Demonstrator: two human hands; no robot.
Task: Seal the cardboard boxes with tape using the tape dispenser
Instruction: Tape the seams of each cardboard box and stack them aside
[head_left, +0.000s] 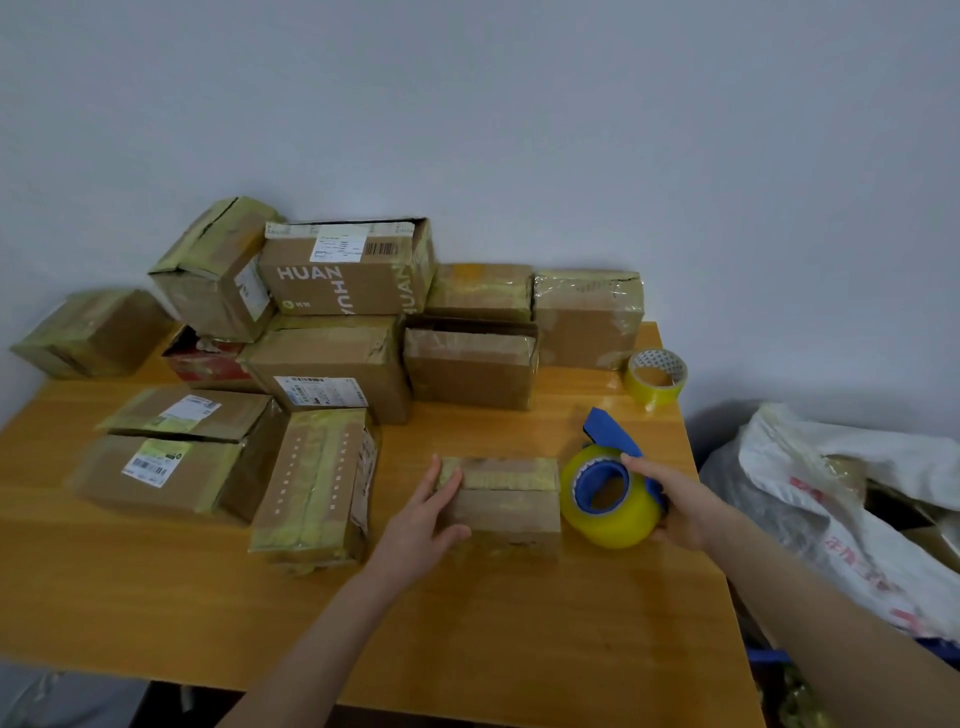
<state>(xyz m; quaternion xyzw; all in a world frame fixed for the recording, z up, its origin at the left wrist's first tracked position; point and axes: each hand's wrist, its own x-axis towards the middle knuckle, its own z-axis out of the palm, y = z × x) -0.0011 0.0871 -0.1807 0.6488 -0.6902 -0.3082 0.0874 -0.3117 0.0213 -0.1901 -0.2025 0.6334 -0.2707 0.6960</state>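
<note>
- I've got the small box (509, 506) sitting on the desk (519, 623), and I'm placing everything else off it.
- My left hand (434, 506) is on the box's left end: fingers laid fairly flat over the top edge, thumb along the front face. It's a loose, open grip that presses rather than clutches.
- My right hand (670, 506) is just right of the box, its grip wrapped around the tape dispenser (608, 499).
- The dispenser is a blue frame with a yellowish roll on it, and the roll touches the box's right end.
- Yellowish tape is already lying across the top of the box.
- Behind and to the left of the box, a pile of taped boxes (332, 358) runs back to the wall.
- Behind and to the right of the box, a spare tape roll (655, 375) stands near the desk's far corner.
- Far right of the box, off the desk, there's a white bag (831, 493).
</note>
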